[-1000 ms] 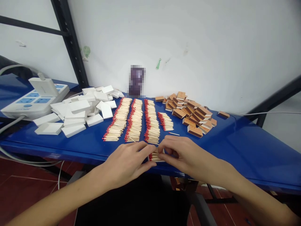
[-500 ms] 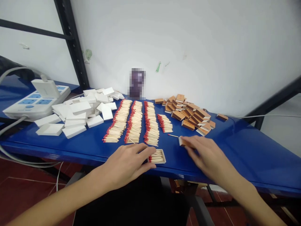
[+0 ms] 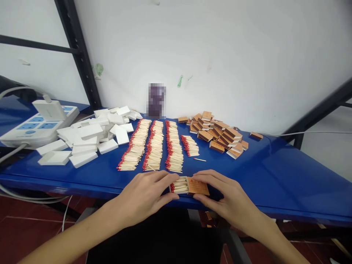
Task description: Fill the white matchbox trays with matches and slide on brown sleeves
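My left hand (image 3: 145, 194) grips a small white tray filled with red-tipped matches (image 3: 179, 185) at the near edge of the blue table (image 3: 288, 176). My right hand (image 3: 222, 194) holds a brown matchbox sleeve (image 3: 198, 186) against the tray's right end, and the tray sits partly inside it. Beyond my hands lie three long rows of matches (image 3: 154, 145) and one short row (image 3: 189, 145). A single match (image 3: 199, 159) lies loose to their right.
A heap of white inner trays (image 3: 90, 135) lies at the left, a pile of brown sleeves (image 3: 217, 134) at the right, one more sleeve (image 3: 256, 136) apart. A white power strip (image 3: 35, 123) with cables sits far left. A wall stands behind.
My right hand went right to pick up a brown sleeve from the table, then brought it back to the tray of matches that my left hand holds.
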Demonstrator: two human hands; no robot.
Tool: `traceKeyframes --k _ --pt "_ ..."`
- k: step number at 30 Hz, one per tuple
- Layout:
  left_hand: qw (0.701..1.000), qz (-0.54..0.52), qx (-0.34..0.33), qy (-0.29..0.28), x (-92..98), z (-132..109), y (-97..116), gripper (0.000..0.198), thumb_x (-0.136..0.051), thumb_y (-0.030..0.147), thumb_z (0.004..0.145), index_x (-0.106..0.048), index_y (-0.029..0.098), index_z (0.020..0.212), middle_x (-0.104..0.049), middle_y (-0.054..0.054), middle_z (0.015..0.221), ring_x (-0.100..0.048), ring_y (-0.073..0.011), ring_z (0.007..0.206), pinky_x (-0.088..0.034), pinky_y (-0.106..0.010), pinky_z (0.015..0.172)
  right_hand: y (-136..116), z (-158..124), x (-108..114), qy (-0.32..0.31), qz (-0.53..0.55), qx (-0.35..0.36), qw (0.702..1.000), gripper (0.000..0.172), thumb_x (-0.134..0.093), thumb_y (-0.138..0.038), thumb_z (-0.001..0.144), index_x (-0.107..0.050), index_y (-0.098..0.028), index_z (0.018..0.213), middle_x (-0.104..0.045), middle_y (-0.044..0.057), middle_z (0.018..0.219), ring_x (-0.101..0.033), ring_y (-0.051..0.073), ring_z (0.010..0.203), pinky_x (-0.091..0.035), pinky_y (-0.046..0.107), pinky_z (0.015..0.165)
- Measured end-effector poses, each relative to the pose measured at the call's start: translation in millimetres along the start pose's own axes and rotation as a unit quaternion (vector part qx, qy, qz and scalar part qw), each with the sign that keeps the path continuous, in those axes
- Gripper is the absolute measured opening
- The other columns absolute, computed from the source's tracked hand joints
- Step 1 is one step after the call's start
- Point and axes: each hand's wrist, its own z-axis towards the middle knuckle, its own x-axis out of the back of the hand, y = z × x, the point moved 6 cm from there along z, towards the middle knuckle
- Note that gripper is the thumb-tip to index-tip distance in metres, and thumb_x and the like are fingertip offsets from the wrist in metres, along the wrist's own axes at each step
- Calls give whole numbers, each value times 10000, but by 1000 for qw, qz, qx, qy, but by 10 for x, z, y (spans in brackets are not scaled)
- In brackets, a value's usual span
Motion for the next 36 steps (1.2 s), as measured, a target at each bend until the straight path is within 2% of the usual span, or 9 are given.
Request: traceKeyframes --k 4,7,10,18,23,29,36 --pt "1000 -11 -4 0 5 0 -11 336 -515 408 991 -479 256 1288 -682 -34 1143 -697 -228 938 -566 -363 776 -13 24 5 10 3 -3 1000 273 -669 -279 902 -606 -241 1166 -666 53 1124 -650 180 1011 -550 289 881" --pt "1000 -20 -5 0 15 -3 -10 350 -518 415 989 -480 260 1301 -684 -31 1148 -698 -226 945 -562 -361 787 -19 51 14 -6 18 10 1000 260 -665 -274 904 -617 -249 1158 -669 48 1114 -651 177 1002 -554 282 868" --pt "1000 -27 -7 0 20 -8 -6 363 -526 420 984 -478 260 1307 -687 -29 1138 -696 -223 944 -560 -355 784 -16 80 37 -12 30 30 999 256 -660 -276 906 -632 -251 1159 -675 52 1120 -659 181 1001 -564 286 863" --pt "999 -40 -20 13 41 -16 -10 370 -532 416 983 -472 259 1313 -698 -26 1114 -701 -213 924 -547 -335 778 -41 119 -3 -28 45 30 998 273 -665 -265 902 -637 -240 1172 -687 59 1169 -667 187 1041 -562 291 889" --pt "997 -63 -33 18 87 -11 10 448 -623 473 909 -496 266 1286 -713 3 1027 -699 -193 882 -528 -296 751 -171 126 -67 -23 85 44 995 276 -693 -279 885 -651 -234 1155 -695 54 1138 -667 173 1022 -556 275 883" --pt "995 -78 -59 25 112 6 51 618 -674 579 805 -502 237 1291 -712 -10 965 -689 -182 824 -509 -261 687 -332 206 -206 -63 168 69 981 231 -716 -247 868 -659 -237 1092 -683 32 1105 -653 145 999 -550 245 866" --pt "997 -56 -41 19 98 20 41 617 -693 602 779 -527 238 1249 -686 3 906 -667 -173 755 -496 -254 627 -324 196 -207 -82 181 78 977 169 -661 -192 900 -672 -239 1063 -657 52 1180 -640 168 1079 -554 296 919"
